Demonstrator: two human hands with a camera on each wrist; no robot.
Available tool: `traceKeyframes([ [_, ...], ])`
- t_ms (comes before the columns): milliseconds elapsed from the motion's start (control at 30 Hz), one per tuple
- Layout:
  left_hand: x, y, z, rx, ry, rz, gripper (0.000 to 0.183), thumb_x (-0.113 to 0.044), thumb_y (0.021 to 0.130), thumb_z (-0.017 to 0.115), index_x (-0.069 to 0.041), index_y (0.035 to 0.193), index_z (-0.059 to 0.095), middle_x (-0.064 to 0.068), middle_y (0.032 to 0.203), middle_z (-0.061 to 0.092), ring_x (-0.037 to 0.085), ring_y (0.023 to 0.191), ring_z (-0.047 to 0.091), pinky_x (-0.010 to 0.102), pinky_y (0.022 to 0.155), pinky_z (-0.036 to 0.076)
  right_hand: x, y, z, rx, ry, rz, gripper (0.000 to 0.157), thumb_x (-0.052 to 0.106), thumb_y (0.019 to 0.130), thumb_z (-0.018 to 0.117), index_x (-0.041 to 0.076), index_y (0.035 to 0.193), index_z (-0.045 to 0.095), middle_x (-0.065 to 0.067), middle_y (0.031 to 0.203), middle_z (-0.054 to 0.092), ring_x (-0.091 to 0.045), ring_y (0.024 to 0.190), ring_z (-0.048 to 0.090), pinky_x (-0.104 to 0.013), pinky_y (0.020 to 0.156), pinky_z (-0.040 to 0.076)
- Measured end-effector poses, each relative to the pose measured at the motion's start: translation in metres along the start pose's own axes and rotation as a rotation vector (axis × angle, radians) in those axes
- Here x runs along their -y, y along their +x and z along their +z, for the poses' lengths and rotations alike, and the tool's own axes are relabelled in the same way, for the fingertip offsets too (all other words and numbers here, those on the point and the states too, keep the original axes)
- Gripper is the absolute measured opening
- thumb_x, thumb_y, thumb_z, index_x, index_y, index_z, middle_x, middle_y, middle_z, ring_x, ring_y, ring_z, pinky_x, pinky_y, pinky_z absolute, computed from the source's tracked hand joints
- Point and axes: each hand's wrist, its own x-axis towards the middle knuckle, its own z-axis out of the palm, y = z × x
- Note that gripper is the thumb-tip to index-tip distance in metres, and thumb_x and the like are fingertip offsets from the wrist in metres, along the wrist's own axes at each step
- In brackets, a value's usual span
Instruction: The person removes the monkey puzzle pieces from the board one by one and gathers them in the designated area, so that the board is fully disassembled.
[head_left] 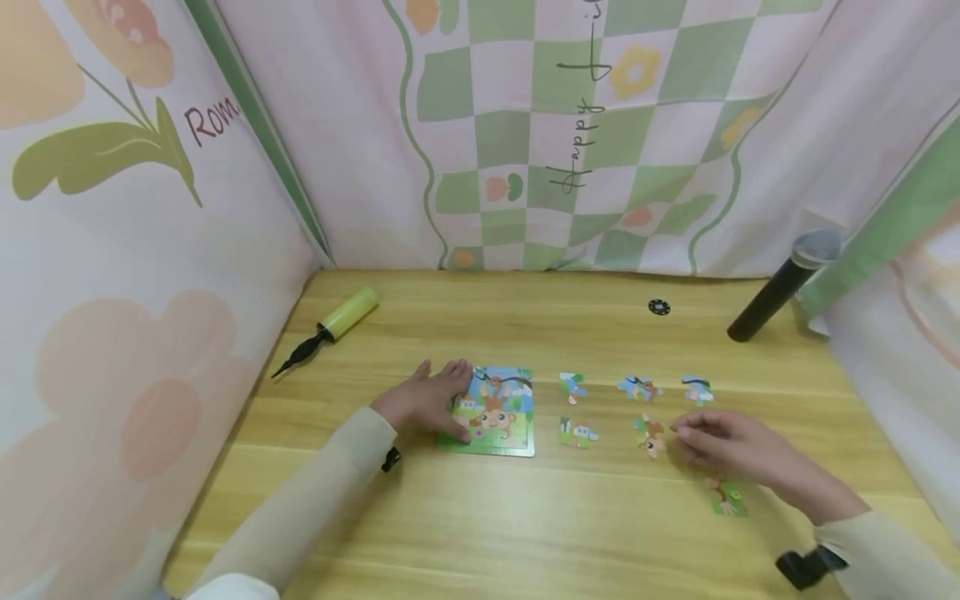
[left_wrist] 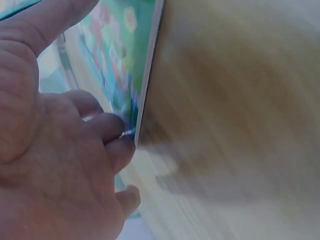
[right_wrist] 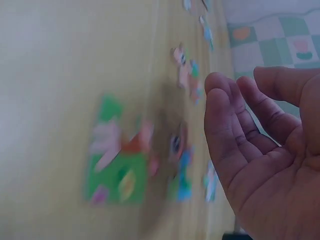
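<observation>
My left hand [head_left: 431, 404] rests on the left part of a square picture board [head_left: 510, 437] showing a cartoon monkey. Its fingers lie spread across the board's left side, the thumb near the lower edge. In the left wrist view the fingertips touch the board [left_wrist: 135, 60] beside its rim. Above the table, my right hand [head_left: 738, 450] hovers with loosely bent fingers and nothing between them. Just left of it lies a puzzle piece [head_left: 650, 437] with a monkey face. A green piece [head_left: 727, 497] lies below the hand; in the right wrist view another piece [right_wrist: 181, 170] lies beside the green one [right_wrist: 120, 170].
More puzzle pieces lie right of the board: a blue-green one [head_left: 572, 387], a house one [head_left: 577, 432], a branch one [head_left: 639, 387] and a corner one [head_left: 697, 390]. Farther back are a yellow-black pump [head_left: 348, 314], a black disc [head_left: 659, 307] and a black tube [head_left: 776, 292].
</observation>
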Motion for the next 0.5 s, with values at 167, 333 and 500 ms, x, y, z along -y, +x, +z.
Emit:
traceKeyframes([
  [167,0.008,0.000,-0.002,0.023,-0.054,-0.002,0.122,-0.050,0.080,0.084,-0.007,0.163,0.004,0.005,0.169,0.000,0.019,0.153,-0.001,0.048,0.118,-0.014,0.032,0.044,0.023,0.070,-0.061,-0.114,0.039,0.030,0.107,0.055,-0.001,0.128,0.062,-0.017,0.100,0.067,-0.034,0.086,0.065,-0.039,0.068,0.058],
  [333,0.009,0.001,-0.003,0.018,-0.014,-0.022,0.125,-0.051,0.078,0.085,-0.008,0.163,0.005,0.004,0.169,0.001,0.019,0.153,0.001,0.047,0.117,-0.016,0.067,0.093,0.061,0.113,-0.109,-0.159,0.039,0.033,0.105,0.059,0.003,0.128,0.066,-0.013,0.109,0.069,-0.028,0.092,0.068,-0.038,0.075,0.058],
  [500,0.006,0.001,-0.005,0.004,-0.010,-0.015,0.124,-0.051,0.077,0.085,-0.009,0.163,0.006,0.005,0.168,0.003,0.019,0.153,0.003,0.047,0.117,-0.015,0.097,0.127,0.107,0.154,-0.331,-0.342,0.026,0.018,0.103,0.062,0.002,0.121,0.071,-0.009,0.112,0.072,-0.014,0.088,0.068,-0.034,0.077,0.058],
])
